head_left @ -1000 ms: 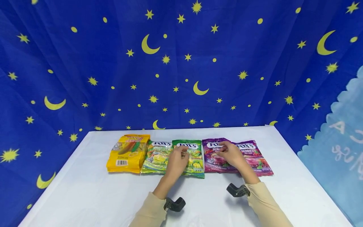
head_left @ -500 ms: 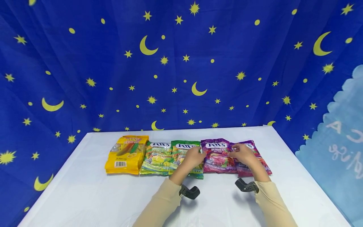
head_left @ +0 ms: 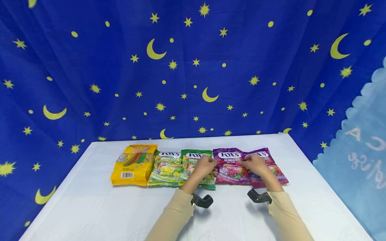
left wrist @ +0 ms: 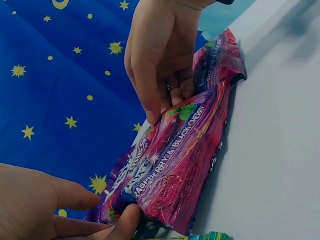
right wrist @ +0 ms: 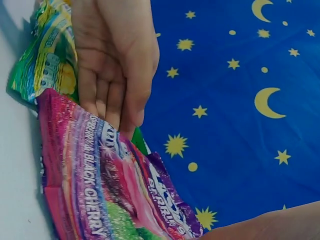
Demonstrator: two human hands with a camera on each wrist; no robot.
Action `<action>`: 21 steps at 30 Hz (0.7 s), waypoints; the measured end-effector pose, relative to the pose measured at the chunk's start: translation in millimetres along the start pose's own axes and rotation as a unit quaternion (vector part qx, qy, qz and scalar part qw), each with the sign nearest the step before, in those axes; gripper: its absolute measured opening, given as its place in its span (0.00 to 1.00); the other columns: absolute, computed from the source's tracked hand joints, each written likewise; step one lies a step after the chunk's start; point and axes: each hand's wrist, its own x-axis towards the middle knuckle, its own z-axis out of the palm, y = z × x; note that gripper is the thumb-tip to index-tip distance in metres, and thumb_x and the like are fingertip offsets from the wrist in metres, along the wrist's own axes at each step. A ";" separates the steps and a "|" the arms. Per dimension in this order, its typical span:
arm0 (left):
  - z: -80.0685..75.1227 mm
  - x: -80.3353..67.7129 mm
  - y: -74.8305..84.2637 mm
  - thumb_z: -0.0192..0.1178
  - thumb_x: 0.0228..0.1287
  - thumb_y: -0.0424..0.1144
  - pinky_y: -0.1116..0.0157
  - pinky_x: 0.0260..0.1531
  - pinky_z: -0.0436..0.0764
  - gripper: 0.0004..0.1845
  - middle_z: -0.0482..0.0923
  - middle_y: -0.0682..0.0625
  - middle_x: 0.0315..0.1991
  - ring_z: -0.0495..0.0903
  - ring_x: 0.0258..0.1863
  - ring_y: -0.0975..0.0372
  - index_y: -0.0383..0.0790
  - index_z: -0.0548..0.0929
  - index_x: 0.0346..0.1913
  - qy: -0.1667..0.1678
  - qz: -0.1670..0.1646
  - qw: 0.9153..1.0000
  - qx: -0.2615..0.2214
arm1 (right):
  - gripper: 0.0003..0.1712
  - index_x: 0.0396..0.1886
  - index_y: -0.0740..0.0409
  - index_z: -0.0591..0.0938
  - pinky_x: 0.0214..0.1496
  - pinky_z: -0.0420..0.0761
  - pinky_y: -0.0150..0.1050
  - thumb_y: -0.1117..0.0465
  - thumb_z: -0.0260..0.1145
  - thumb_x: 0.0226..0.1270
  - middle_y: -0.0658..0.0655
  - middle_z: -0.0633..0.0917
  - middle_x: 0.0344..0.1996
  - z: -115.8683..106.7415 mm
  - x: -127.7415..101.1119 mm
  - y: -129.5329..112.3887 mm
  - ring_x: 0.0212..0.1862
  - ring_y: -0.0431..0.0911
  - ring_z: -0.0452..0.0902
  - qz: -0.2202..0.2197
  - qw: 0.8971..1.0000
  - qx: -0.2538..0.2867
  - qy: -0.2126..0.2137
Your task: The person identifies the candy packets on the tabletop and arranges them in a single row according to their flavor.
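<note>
A purple bag of FOX'S berries candy (head_left: 230,169) lies between my hands on the white table. My left hand (head_left: 205,168) holds its left side, thumb uppermost and fingers lower down the edge. On the opposite side my right hand (head_left: 257,166) grips the edge, and in the left wrist view its thumb (left wrist: 151,112) touches the bag's upper surface. Some fingertips are hidden behind the bag. A second purple candy bag (head_left: 275,172) lies partly under my right hand. Beneath my left hand and wrist is a green candy bag (head_left: 187,167).
Another green FOX'S bag (head_left: 166,170) and a yellow candy bag (head_left: 132,165) continue the row to the left. The white table (head_left: 114,214) meets a blue star-patterned cloth (head_left: 181,73) at the back. Light blue fabric (head_left: 359,160) hangs at the right.
My left hand has moved right, from the middle green bag to the purple bag's left edge. My right hand has moved right to its other edge. The bags stay in their row.
</note>
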 end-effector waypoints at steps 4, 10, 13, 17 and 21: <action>2.2 0.4 -3.0 0.55 0.70 0.33 0.69 0.28 0.83 0.15 0.80 0.44 0.30 0.82 0.24 0.61 0.21 0.79 0.51 0.006 0.020 0.998 0.053 | 0.28 0.55 0.85 0.69 0.37 0.84 0.43 0.66 0.62 0.64 0.67 0.82 0.34 1.8 2.2 1.8 0.32 0.49 0.80 0.012 1.000 0.013 -0.007; 6.1 0.0 -7.1 0.58 0.67 0.32 0.68 0.30 0.82 0.15 0.83 0.44 0.33 0.80 0.25 0.63 0.25 0.81 0.51 0.020 0.045 0.994 0.099 | 0.12 0.40 0.76 0.72 0.27 0.82 0.34 0.69 0.61 0.63 0.55 0.77 0.23 -0.8 2.0 4.7 0.23 0.40 0.75 0.027 0.994 0.093 -0.046; 7.7 -2.1 -7.0 0.59 0.66 0.33 0.67 0.31 0.82 0.14 0.83 0.42 0.36 0.80 0.26 0.61 0.27 0.82 0.51 0.028 0.052 0.992 0.110 | 0.08 0.29 0.64 0.69 0.25 0.79 0.31 0.70 0.61 0.62 0.50 0.72 0.19 -3.7 0.6 3.6 0.21 0.39 0.71 0.026 0.991 0.115 -0.063; 13.2 -6.7 -6.2 0.59 0.65 0.33 0.62 0.35 0.81 0.14 0.84 0.41 0.40 0.81 0.33 0.57 0.29 0.83 0.49 0.068 0.088 0.980 0.164 | 0.14 0.42 0.69 0.67 0.32 0.82 0.35 0.69 0.61 0.62 0.55 0.74 0.26 -7.9 -4.9 0.7 0.28 0.42 0.73 0.035 0.989 0.124 -0.073; 19.5 -11.4 -4.8 0.58 0.65 0.32 0.63 0.32 0.81 0.15 0.84 0.42 0.36 0.82 0.33 0.56 0.29 0.83 0.51 0.101 0.126 0.968 0.194 | 0.33 0.60 0.73 0.57 0.40 0.84 0.44 0.67 0.63 0.61 0.64 0.77 0.38 -11.5 -10.2 -2.2 0.37 0.47 0.76 0.044 0.988 0.128 -0.079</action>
